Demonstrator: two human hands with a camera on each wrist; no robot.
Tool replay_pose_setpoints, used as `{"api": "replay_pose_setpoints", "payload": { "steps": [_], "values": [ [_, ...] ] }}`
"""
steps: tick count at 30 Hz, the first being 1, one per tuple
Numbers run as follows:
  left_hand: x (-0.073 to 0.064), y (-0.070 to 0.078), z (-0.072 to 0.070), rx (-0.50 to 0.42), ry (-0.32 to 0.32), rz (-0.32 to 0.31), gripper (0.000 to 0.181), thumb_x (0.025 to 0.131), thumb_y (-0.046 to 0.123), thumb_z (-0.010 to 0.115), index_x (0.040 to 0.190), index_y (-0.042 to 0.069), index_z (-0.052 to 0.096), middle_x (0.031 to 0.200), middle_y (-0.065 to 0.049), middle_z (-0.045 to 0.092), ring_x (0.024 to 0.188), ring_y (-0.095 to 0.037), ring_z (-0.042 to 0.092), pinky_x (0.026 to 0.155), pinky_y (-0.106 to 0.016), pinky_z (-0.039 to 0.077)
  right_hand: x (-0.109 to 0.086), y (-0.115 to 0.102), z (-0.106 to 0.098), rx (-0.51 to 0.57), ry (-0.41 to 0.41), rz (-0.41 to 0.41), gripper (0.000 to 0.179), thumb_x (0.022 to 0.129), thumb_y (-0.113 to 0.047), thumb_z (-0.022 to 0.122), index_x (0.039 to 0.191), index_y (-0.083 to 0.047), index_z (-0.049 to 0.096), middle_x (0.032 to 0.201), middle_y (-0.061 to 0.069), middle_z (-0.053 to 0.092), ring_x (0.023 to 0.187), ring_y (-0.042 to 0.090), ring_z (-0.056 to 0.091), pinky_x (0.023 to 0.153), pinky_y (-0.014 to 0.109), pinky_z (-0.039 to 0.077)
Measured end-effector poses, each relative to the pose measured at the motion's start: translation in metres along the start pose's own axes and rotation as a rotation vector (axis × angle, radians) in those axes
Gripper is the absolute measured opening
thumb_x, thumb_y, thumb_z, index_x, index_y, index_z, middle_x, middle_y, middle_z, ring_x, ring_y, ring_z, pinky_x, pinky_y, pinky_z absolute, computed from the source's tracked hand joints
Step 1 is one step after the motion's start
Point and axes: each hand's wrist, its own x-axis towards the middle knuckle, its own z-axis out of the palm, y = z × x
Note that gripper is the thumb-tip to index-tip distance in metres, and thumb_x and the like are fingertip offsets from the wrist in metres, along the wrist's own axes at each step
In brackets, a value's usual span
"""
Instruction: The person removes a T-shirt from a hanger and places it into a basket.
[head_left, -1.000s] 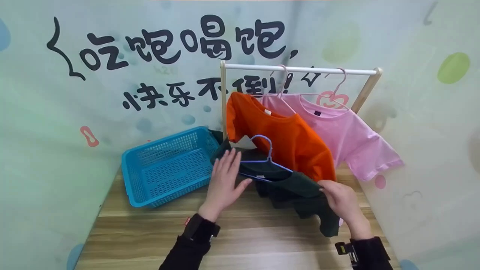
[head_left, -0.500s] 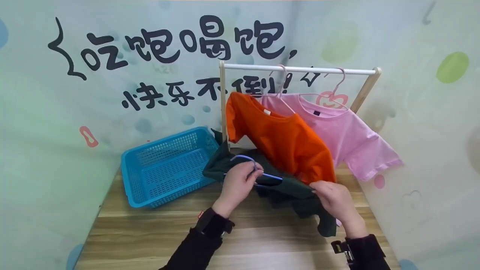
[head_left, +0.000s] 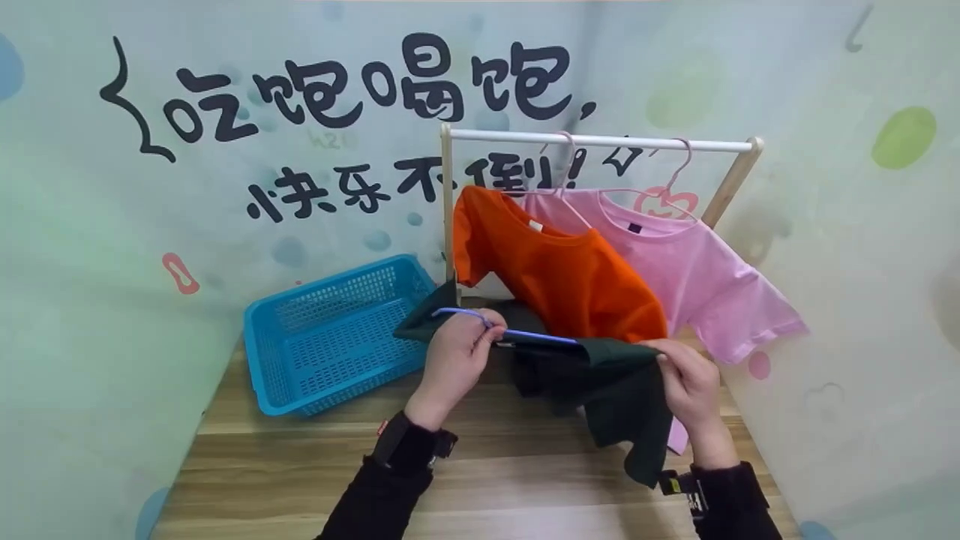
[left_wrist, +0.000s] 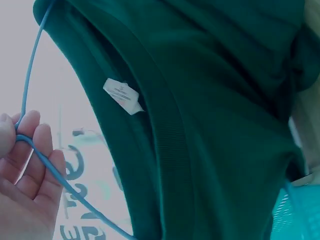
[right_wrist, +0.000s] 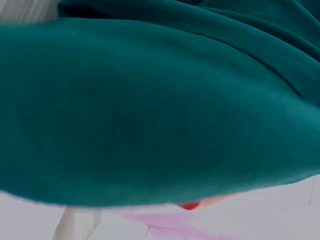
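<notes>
A dark green T-shirt (head_left: 622,382) hangs between my hands on a blue wire hanger (head_left: 536,335). With thumb and fingertips, my left hand (head_left: 455,360) pinches the hanger at the base of its hook; the left wrist view shows this hand (left_wrist: 30,175) beside the collar and its white label (left_wrist: 123,96). My right hand (head_left: 691,379) grips the shirt's right shoulder and sleeve. Green cloth (right_wrist: 150,115) fills most of the right wrist view and hides the right fingers there. The shirt's left sleeve droops near the basket.
Behind the shirt stands a rack with a white rail (head_left: 510,136). An orange T-shirt (head_left: 559,277) and a pink T-shirt (head_left: 720,277) hang from it on pink hangers. A blue plastic basket (head_left: 262,360) sits on the wooden table (head_left: 525,480) at left.
My left hand has gone from lying open over the shirt's left shoulder to pinching the hanger's neck. The hook now tips left, and the shirt is lifted slightly. My right hand keeps its grip.
</notes>
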Motion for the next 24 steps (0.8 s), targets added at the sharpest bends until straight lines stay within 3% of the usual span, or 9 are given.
{"api": "replay_pose_setpoints", "payload": {
  "steps": [5,15,24],
  "values": [
    [0.014,0.007,-0.016,-0.033,0.031,0.088,0.005,0.092,0.009,0.068,0.091,0.004,0.069,0.088,-0.004,0.069,0.087,-0.020,0.064,0.085,-0.034,0.051,0.018,-0.018,0.001,0.040,0.083,0.022,0.030,0.099,-0.015,0.060,0.093,0.012,0.070,0.087,0.021,0.070,0.090,0.012,0.066,0.091,0.021,0.049],
    [0.035,0.019,-0.052,-0.018,0.015,0.083,0.006,0.090,0.007,0.070,0.095,0.004,0.068,0.087,-0.006,0.067,0.087,-0.022,0.061,0.086,-0.033,0.051,0.030,-0.027,0.004,0.018,0.095,0.070,0.035,0.099,-0.019,0.060,0.091,0.014,0.067,0.087,0.019,0.070,0.093,0.005,0.064,0.091,0.021,0.048],
    [0.049,0.033,-0.078,-0.011,0.041,0.171,0.007,0.092,0.008,0.068,0.096,0.003,0.068,0.089,-0.007,0.067,0.087,-0.022,0.060,0.087,-0.032,0.051,0.040,-0.025,0.011,0.057,0.175,0.059,0.040,0.098,-0.022,0.061,0.087,0.016,0.065,0.087,0.014,0.071,0.088,0.006,0.064,0.090,0.022,0.049]
  ]
}}
